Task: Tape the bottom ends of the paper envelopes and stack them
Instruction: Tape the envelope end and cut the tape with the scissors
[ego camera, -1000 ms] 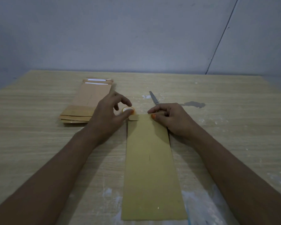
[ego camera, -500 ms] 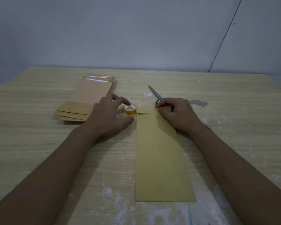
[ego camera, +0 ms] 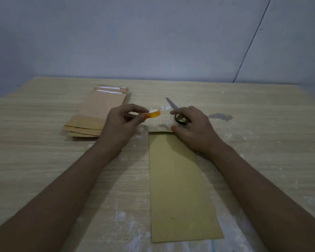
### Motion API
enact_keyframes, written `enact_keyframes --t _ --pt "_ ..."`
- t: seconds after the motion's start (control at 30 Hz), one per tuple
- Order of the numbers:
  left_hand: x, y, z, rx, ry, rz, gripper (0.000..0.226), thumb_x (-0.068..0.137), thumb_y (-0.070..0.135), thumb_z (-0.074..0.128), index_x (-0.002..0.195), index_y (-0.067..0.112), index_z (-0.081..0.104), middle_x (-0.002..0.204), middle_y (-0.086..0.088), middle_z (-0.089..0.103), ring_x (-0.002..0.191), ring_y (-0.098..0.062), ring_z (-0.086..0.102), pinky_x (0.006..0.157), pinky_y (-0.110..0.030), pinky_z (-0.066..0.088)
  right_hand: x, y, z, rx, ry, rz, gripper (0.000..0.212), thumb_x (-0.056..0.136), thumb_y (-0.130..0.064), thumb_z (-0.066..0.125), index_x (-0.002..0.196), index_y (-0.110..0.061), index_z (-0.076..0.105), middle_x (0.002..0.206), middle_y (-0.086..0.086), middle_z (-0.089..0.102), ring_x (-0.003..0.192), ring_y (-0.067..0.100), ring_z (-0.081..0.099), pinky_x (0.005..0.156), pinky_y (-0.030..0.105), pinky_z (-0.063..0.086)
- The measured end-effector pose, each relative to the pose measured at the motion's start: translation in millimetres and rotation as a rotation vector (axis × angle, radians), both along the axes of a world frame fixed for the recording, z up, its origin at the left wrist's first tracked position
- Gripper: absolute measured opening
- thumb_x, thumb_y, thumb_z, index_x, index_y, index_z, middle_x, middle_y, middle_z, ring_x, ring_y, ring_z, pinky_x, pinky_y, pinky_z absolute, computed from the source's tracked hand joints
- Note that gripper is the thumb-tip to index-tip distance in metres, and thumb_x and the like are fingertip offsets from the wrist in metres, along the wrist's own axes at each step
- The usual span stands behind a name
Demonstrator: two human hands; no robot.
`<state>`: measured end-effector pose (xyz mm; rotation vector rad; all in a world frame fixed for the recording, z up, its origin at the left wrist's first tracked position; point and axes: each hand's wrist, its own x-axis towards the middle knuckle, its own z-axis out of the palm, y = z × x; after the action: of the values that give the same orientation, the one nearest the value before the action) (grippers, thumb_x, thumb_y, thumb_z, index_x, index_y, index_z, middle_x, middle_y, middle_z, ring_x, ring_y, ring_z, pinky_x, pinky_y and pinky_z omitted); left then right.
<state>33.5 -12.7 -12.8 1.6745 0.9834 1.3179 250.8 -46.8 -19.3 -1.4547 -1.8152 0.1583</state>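
1. My left hand [ego camera: 119, 122] has lifted the tape roll [ego camera: 154, 113] off the table [ego camera: 44, 160]; half a second ago it lay there, just beside my fingers.
2. My right hand [ego camera: 193, 128] has moved far-right from the envelope [ego camera: 178, 188] corner, fingers now at the scissors [ego camera: 178, 115] handle.

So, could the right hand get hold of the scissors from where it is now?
Probably yes. The right hand rests on the far end of the envelope, its fingers already over the scissors, beside the black handle loop. Nothing lies between; the left hand holds the tape roll aside.
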Motion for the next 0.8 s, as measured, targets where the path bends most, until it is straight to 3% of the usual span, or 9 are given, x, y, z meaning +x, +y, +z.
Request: enact_keyframes --t 0.1,0.23,0.33,0.5,0.63,0.73,0.8 --pt "7.8 -9.6 4.9 -0.040 -0.051 -0.068 0.010 0.087 0.010 0.073 0.092 0.017 0.077 0.076 -0.004 0.074 0.073 -0.013 0.067 0.061 -0.030 0.049 -5.8 -8.2 7.9 0.027 0.155 0.111 0.052 0.083 -0.017 0.074 0.129 -0.034 0.058 0.103 -0.008 0.054 0.098 0.003 0.053 0.086 0.016 0.042" --pt "10.6 -14.1 4.0 -0.092 -0.044 -0.134 0.014 0.087 0.011 0.071 0.100 0.009 0.076 0.088 -0.008 0.075 0.084 -0.024 0.073 0.067 -0.042 0.059 -11.7 -13.5 13.3 0.038 0.120 0.213 0.040 0.087 -0.015 0.072 0.125 -0.025 0.064 0.102 -0.002 0.057 0.094 -0.003 0.051 0.078 0.008 0.039" --pt "10.2 -13.3 3.7 -0.095 -0.041 -0.112 0.014 0.088 0.008 0.071 0.100 0.005 0.075 0.092 -0.009 0.075 0.084 -0.025 0.073 0.064 -0.034 0.056 -10.4 -10.8 10.6 0.050 0.107 0.221 0.021 0.087 -0.012 0.073 0.107 -0.018 0.073 0.094 -0.004 0.059 0.086 -0.002 0.052 0.072 0.007 0.037" --pt "9.5 -15.3 8.3 -0.104 -0.081 -0.089 0.011 0.088 0.005 0.070 0.097 0.010 0.075 0.092 -0.005 0.074 0.078 -0.017 0.073 0.060 -0.019 0.052 -12.3 -10.3 9.8 0.040 0.158 0.226 0.015 0.084 -0.024 0.076 0.098 -0.018 0.075 0.088 -0.014 0.058 0.081 -0.001 0.054 0.066 0.008 0.037" --pt "10.1 -16.9 9.5 -0.077 -0.107 -0.101 0.019 0.088 0.004 0.069 0.106 0.013 0.072 0.086 -0.004 0.074 0.080 -0.013 0.070 0.070 -0.022 0.054 -16.6 -10.8 11.3 0.009 0.208 0.215 0.013 0.087 -0.032 0.073 0.091 -0.020 0.074 0.086 -0.016 0.058 0.077 0.003 0.056 0.064 0.015 0.040" --pt "9.5 -14.4 10.5 -0.142 -0.164 -0.108 0.037 0.087 0.003 0.071 0.119 0.015 0.058 0.077 -0.003 0.071 0.082 -0.014 0.069 0.080 -0.024 0.056 -15.1 -10.9 11.4 -0.032 0.241 0.222 0.015 0.089 -0.030 0.072 0.093 -0.016 0.074 0.087 -0.015 0.059 0.076 0.003 0.056 0.064 0.014 0.040" --pt "9.8 -12.4 10.3 -0.174 -0.172 -0.110 0.038 0.086 0.004 0.071 0.118 0.014 0.052 0.073 0.000 0.071 0.082 -0.014 0.069 0.083 -0.028 0.055 -14.7 -10.0 11.7 -0.039 0.244 0.229 0.014 0.088 -0.031 0.072 0.092 -0.017 0.074 0.087 -0.015 0.059 0.075 0.003 0.056 0.064 0.014 0.040"
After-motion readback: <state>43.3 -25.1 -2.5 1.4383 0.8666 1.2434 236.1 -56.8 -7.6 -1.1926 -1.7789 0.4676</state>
